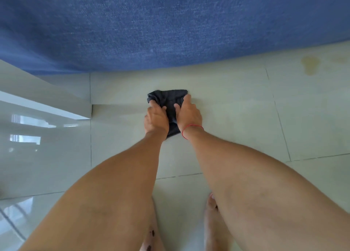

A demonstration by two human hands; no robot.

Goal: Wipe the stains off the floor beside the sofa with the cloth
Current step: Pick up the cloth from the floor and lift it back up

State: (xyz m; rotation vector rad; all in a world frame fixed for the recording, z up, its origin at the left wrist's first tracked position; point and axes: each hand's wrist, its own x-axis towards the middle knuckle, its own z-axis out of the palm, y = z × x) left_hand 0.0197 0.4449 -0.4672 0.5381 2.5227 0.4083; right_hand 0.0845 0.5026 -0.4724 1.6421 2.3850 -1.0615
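Observation:
A dark grey cloth [168,101] lies bunched on the pale tiled floor [236,118], just in front of the blue sofa [170,23]. Both hands press down on it. My left hand [156,118] covers its left side, with the fingers curled over the edge. My right hand [188,114], with a red string around the wrist, lies flat on its right side. A yellowish stain [310,65] marks the floor at the far right, near the sofa's edge and well apart from the cloth.
A glossy white step or low ledge [43,106] runs along the left, beside the sofa. My bare feet [214,222] stand on the tiles at the bottom of the view. Tile joints cross the floor.

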